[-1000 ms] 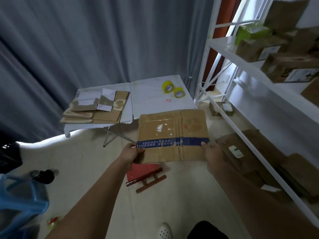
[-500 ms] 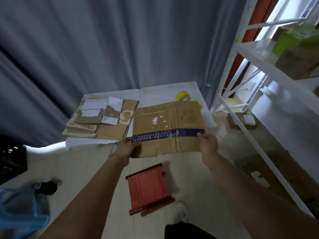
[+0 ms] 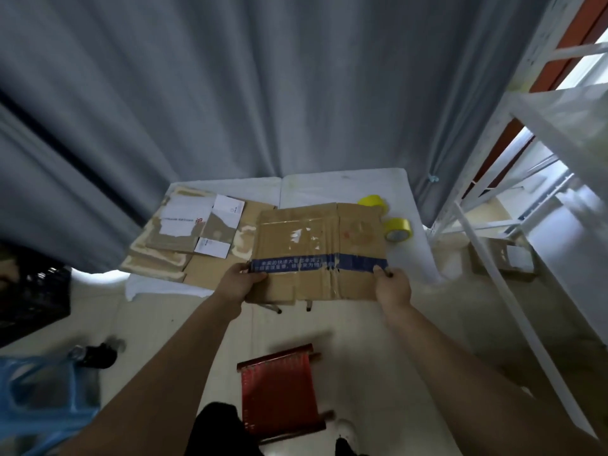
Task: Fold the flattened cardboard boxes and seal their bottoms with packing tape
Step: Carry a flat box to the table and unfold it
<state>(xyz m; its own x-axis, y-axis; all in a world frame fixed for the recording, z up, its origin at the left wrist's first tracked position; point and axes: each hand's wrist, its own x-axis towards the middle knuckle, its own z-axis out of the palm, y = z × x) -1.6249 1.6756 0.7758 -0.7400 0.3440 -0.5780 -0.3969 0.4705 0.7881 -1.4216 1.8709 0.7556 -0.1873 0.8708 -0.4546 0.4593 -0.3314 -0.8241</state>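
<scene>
L hand (image 3: 241, 280) & R hand (image 3: 392, 285) each pinch a side edge of the flattened cardboard box (image 3: 319, 253), arms stretched fwd, box held flat over the white desk (image 3: 342, 189) front edge. Behind it: 2 yellow tape rolls (image 3: 398, 229); stack of flat boxes (image 3: 194, 241) on desk's left.

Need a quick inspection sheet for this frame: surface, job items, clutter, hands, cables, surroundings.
Surface: white folding table, mostly covered on its left half.
Job's things: flattened cardboard box with a blue printed band, held over the table's near edge; stack of flattened boxes on the table's left; two yellow tape rolls on its right.
Clutter: red folding stool on the floor; blue plastic item lower left; dark bottle lying on the floor.
Grippers: left hand and right hand each grip a side edge of the box.
Cables: nothing seen.
Surroundings: grey curtain behind; white shelving rack at right.
</scene>
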